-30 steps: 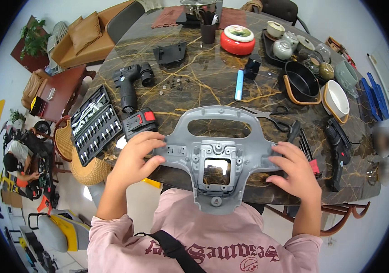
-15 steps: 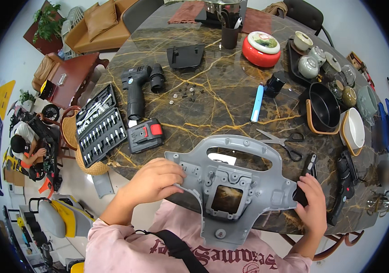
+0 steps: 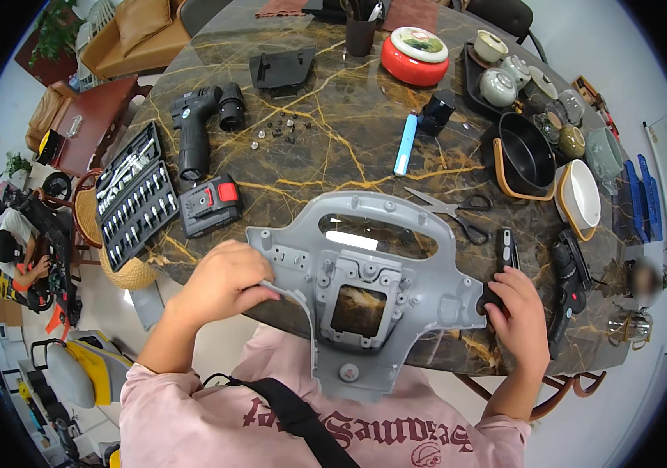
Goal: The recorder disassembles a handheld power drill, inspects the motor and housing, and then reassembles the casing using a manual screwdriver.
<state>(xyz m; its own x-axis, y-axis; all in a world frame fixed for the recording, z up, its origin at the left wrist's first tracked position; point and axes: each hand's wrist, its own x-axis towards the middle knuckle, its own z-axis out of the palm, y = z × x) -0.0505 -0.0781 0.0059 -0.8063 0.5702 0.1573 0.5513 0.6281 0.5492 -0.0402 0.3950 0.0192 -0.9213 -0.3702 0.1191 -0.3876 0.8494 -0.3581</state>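
Observation:
A grey molded plastic housing (image 3: pixel 425 287) stands at the table's near edge, its ribbed inner side toward me. It has a looped handle opening at the top and a square window in the middle. My left hand (image 3: pixel 224 282) is closed on its left edge, thumb in front. At the end of its right arm, my right hand (image 3: pixel 519 316) has its fingers curled around the edge; a dark part shows between fingers and housing. Just beyond that hand lies a black-handled tool (image 3: pixel 506 248). Scissors (image 3: pixel 458 210) lie open behind the housing.
Left on the table are a socket set (image 3: pixel 137 195), a battery pack (image 3: pixel 210 206), a cordless drill (image 3: pixel 193 132) and loose screws (image 3: pixel 283 129). To the right are a black pot (image 3: pixel 527 156), a white dish (image 3: pixel 583 195) and another black power tool (image 3: pixel 567 292). A person (image 3: pixel 17 242) sits far left.
The whole view has shifted, so the table and its things appear further left and higher. Both hands keep their hold on the housing, which looks about the same against the table.

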